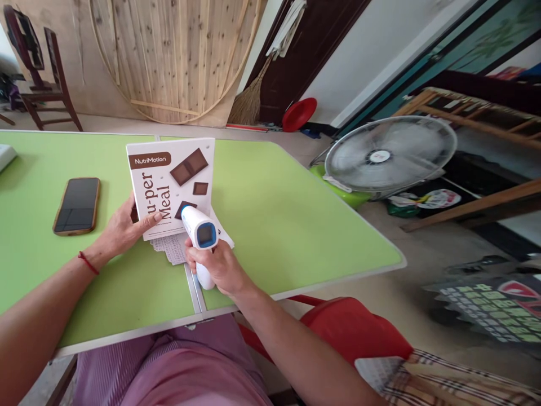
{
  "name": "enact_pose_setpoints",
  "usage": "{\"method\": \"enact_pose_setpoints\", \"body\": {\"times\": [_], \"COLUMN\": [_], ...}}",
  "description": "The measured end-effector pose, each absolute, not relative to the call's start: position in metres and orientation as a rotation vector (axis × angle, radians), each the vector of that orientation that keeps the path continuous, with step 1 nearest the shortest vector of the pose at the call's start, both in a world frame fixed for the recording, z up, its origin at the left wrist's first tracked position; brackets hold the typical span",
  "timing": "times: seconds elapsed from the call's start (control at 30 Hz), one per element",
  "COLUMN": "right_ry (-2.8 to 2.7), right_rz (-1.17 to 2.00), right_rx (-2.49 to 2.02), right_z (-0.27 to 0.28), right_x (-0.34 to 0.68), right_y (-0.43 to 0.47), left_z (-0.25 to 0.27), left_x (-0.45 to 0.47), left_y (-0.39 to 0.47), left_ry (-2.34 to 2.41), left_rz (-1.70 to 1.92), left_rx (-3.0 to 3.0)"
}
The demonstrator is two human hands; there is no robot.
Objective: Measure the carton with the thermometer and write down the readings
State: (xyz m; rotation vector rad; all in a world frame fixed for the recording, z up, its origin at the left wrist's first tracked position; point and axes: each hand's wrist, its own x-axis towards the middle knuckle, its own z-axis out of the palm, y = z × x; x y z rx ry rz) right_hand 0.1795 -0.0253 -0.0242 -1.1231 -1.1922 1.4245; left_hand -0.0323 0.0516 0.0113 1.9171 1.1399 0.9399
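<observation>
My left hand [127,226] grips the lower left side of a white box [150,163] marked "NutriMotion" with brown chocolate pieces printed on it. Its thumb lies across the front face while the other fingers are hidden behind. In my right hand [220,264] is a white and blue infrared thermometer [198,226], held by its handle. The thermometer's small dark screen faces me, and its nose points at the box's lower right part; whether they touch I cannot tell. Beneath the box lies a sheet of paper with small print [171,249], partly covered.
A phone [77,206] in a brown case lies on the green folding table [270,225], left of the box. Beyond the right edge stands a fan [386,155]. A red stool [350,327] is near my right arm. A white object [5,155] shows at the far left.
</observation>
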Motion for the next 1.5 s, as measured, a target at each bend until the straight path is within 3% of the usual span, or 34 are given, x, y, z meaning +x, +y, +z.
{"method": "enact_pose_setpoints", "body": {"times": [0.73, 0.97, 1.1, 1.23, 1.4, 1.5], "right_ry": [-1.162, -1.31, -1.511, -1.707, -2.125, -2.254], "right_rz": [1.435, 1.456, 1.161, 0.72, 0.25, 0.164], "right_rx": [-1.158, -1.108, -1.073, -1.383, -1.7, -1.749], "right_z": [-0.025, 0.003, 0.035, 0.049, 0.03, 0.012], "right_x": [0.178, 0.202, 0.247, 0.281, 0.283, 0.279], "right_y": [-0.025, -0.03, -0.015, 0.03, 0.073, 0.075], "left_z": [0.013, 0.014, 0.013, 0.012, 0.014, 0.017], "left_x": [-0.033, -0.032, -0.034, -0.036, -0.039, -0.039], "left_y": [0.052, 0.049, 0.048, 0.049, 0.048, 0.047], "left_ry": [1.117, 1.138, 1.206, 1.227, 1.269, 1.281], "left_rz": [0.941, 0.929, 0.882, 0.878, 0.858, 0.819], "left_rx": [1.916, 1.932, 1.93, 1.937, 1.957, 1.97]}}
